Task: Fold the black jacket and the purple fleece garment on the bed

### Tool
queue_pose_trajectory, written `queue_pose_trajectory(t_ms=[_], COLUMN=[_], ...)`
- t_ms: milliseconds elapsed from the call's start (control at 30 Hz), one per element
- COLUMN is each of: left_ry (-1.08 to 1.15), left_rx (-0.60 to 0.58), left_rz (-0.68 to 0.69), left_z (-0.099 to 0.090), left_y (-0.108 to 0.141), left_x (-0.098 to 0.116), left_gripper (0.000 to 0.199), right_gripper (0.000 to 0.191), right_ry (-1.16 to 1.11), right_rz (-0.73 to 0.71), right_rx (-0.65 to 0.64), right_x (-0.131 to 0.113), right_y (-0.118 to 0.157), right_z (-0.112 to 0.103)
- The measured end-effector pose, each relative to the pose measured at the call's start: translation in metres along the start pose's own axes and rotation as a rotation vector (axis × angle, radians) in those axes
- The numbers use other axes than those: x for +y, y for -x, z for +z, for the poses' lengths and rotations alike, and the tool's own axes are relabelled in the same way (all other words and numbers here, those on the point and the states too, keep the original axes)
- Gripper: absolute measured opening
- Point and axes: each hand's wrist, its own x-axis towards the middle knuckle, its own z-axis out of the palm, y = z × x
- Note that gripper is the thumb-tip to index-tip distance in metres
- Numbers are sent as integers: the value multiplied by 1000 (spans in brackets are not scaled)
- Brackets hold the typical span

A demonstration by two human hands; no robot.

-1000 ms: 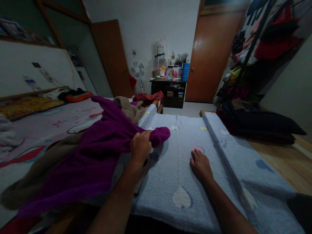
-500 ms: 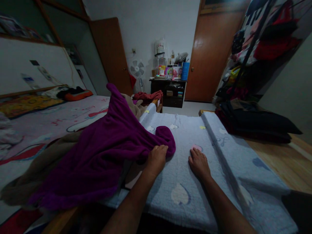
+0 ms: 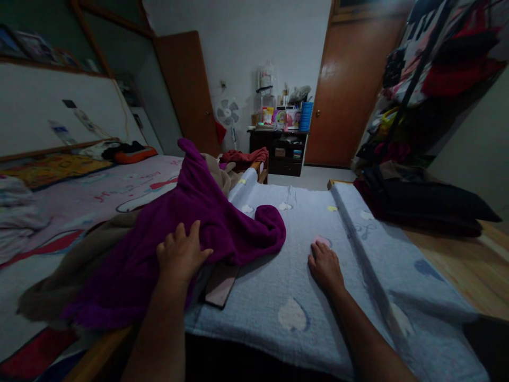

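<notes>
A purple fleece garment (image 3: 234,228) lies heaped over the left part of the light blue quilted cover (image 3: 266,318), one sleeve curled toward the middle. My left hand (image 3: 183,253) is over the garment with its fingers spread, gripping none of it; whether it touches the cloth is hard to tell. Below the garment's edge a flat phone-like object (image 3: 221,286) is partly covered by the purple cloth. On the cover at the right, beside a pink heart print, my right hand (image 3: 326,267) rests with its fingers slightly apart and nothing in it.
A brownish blanket (image 3: 79,265) lies under the garment, on a pink patterned bed (image 3: 131,180). Dark folded clothes (image 3: 425,196) are stacked on a wooden surface (image 3: 449,249) at the right. Farther back are a fan (image 3: 228,112), a dark cabinet (image 3: 286,154) and hanging clothes.
My left hand has moved left, off the sleeve's curled end and over the garment's body, and its fingers have spread. More of the phone-like object shows. My right hand has stayed in place.
</notes>
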Motion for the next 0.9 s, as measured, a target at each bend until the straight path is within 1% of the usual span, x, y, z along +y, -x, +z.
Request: queue_pose_trajectory(t_ms=[67,167,233,333,500,567,700,800,900], left_ry=[-20,29,88,179,367,437,553,574,533], left_rx=[-34,-49,-23,60,230,265,266,233,166], left_rz=[23,16,21,66,104,137,218,291,389], left_z=[2,-2,-7,-12,-19,-20,-18,-8,4], left_y=[-2,-7,-9,-7,1,5,15,23,34], left_x=[-3,-3,0,12,46,63,98,121,139], left_gripper=[66,48,37,27,21,19,16,18,20], right_gripper=[41,42,42,42,42,42,42,42,41], right_ry=[-3,-6,-10,-20,-35,-39,-43,-42,-41], right_rz=[3,11,15,22,38,44,41,37,43], right_rx=[-6,-10,-13,-14,-24,-27,-25,-28,-28], right_x=[0,0,-1,-2,-3,-3,-3,-3,-4], right_y=[0,0,0,0,-1,-1,-2,-2,-2], right_z=[0,1,1,-1,-5,-5,-5,-6,-7])
